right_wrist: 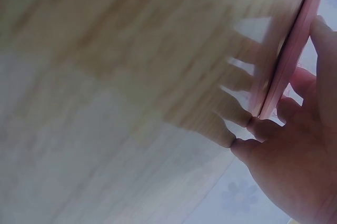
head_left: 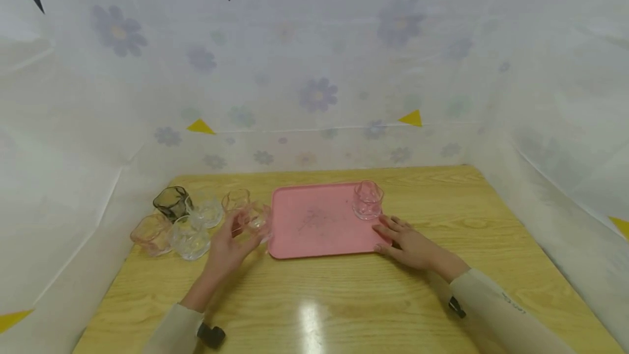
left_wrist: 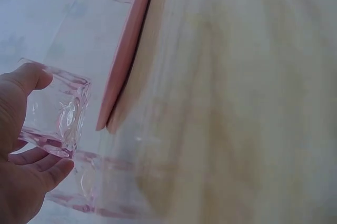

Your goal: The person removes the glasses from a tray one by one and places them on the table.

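My left hand (head_left: 230, 250) grips a clear pink glass (head_left: 257, 217), fingers and thumb around it, beside the left edge of the pink tray (head_left: 304, 242). In the left wrist view the glass (left_wrist: 58, 108) lies on its side in my grasp, close over the table. My right hand (head_left: 410, 245) rests at the tray's right edge with its fingers spread and fairly straight. The right wrist view shows its fingertips along the tray's rim (right_wrist: 295, 45). A second pink glass (head_left: 368, 201) stands in the tray's far right corner.
Left of the tray several glasses stand grouped: a dark grey one (head_left: 173, 202), clear ones (head_left: 190, 238), and pinkish ones (head_left: 152, 235). Another pinkish glass (head_left: 237, 200) is just behind my left hand. White flowered sheeting (head_left: 314, 59) encloses the wooden table (head_left: 314, 294) on three sides.
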